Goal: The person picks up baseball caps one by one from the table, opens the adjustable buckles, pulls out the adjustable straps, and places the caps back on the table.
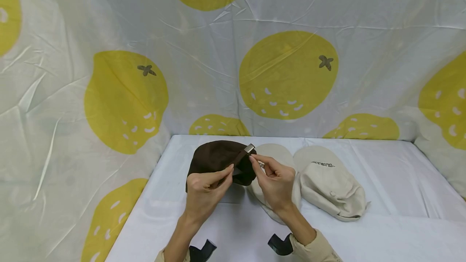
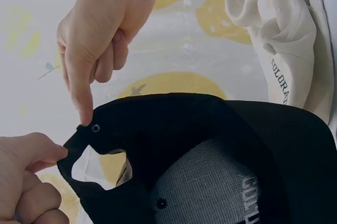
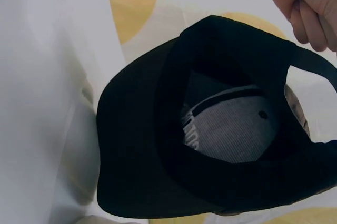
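A dark brown baseball cap [image 1: 214,155] is held up over the table, its back strap towards me. My left hand [image 1: 205,191] pinches the strap [image 1: 240,158] between thumb and index finger. Near the metal buckle [image 1: 249,148], my right hand [image 1: 277,181] pinches the strap's other end. In the left wrist view the right hand's index finger touches the band beside a small eyelet [image 2: 96,128], and the left hand [image 2: 31,176] grips the strap beside the rear opening. The right wrist view shows the cap's inside and its visor [image 3: 131,145].
Two cream caps lie on the white-covered table [image 1: 393,185]: one cap [image 1: 276,155] partly behind my right hand, another cap [image 1: 329,177] further right, with dark lettering. A lemon-patterned cloth [image 1: 204,68] hangs behind and at the sides. Black curved pieces [image 1: 280,244] show by both wrists.
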### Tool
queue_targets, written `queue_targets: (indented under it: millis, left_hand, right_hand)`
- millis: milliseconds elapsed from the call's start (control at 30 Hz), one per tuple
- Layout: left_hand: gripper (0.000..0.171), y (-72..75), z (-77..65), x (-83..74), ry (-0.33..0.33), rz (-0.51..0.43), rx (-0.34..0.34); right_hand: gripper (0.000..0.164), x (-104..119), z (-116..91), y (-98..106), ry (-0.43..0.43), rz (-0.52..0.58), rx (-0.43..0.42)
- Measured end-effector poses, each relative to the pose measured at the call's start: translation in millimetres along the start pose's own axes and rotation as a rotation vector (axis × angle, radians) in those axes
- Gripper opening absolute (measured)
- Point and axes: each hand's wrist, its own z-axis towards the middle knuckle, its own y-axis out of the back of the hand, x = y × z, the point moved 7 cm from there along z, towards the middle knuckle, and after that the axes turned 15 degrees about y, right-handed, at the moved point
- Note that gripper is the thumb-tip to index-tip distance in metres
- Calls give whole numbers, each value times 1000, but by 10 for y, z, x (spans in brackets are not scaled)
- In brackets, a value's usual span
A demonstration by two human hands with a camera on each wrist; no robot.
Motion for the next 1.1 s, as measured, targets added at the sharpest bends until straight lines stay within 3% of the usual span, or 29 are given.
queue_targets:
  millis: [300, 467, 667, 933, 1100]
  left_hand:
    - [26, 11, 4, -13, 10, 9, 20]
    - [26, 6, 4, -12, 46, -1, 74]
    - [27, 44, 32, -20, 43, -25, 140]
    - [24, 86, 62, 20, 75, -78, 228]
    - [18, 81, 60, 60, 153, -138, 292]
  right_hand:
    - [21, -47, 4, 29, -48, -10, -22]
    - [20, -84, 14, 77, -76, -33, -35]
    - [13, -158, 30, 138, -139, -43, -45]
    - [16, -174, 29, 125, -177, -1, -33]
    - [15, -197, 19, 119, -221, 43, -9]
